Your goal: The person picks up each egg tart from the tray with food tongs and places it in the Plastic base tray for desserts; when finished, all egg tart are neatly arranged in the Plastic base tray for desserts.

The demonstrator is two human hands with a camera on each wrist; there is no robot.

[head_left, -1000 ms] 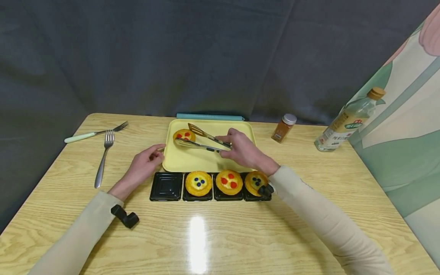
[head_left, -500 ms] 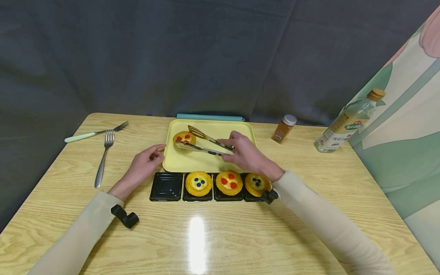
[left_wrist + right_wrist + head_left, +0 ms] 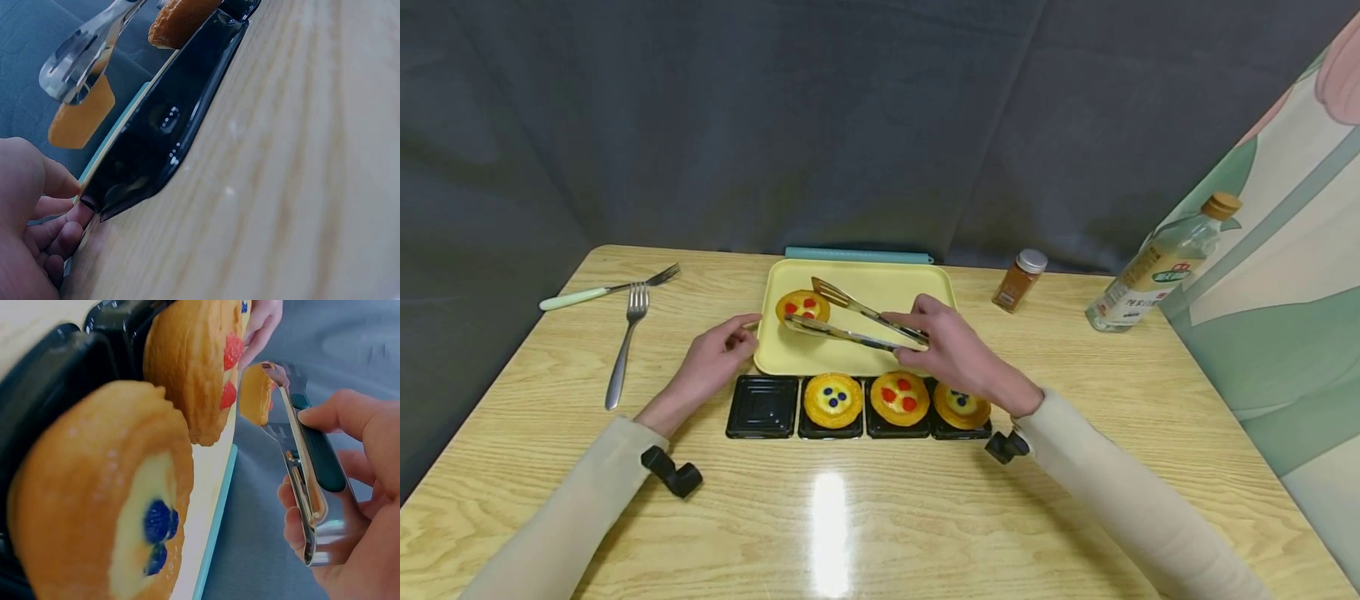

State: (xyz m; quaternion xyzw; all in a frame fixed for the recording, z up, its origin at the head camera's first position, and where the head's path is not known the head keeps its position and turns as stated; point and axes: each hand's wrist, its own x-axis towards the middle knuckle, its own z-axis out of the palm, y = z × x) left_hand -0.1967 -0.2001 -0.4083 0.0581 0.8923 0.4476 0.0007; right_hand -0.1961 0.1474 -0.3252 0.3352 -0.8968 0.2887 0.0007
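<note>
1. Our right hand grips the metal tongs, fingers and thumb curled round the dark-handled arms; the tong tips reach away to the left and close on a tart with red berries.
2. That tart sits held at the far-left part of the yellow tray, beyond our left hand's fingertips; we cannot tell whether it touches the tray floor.
3. Our left hand holds nothing, fingers loosely curled, their tips touching the near-left corner of the tray.
4. Just beneath our hands lies a row of four black trays on the table. The one nearest the left hand is empty.
5. Moving toward the right hand, the next holds a blueberry tart, then a red-berry tart, then another blueberry tart directly under the right wrist.
6. In the right wrist view, these last two tarts fill their black cups to the brim.
</note>
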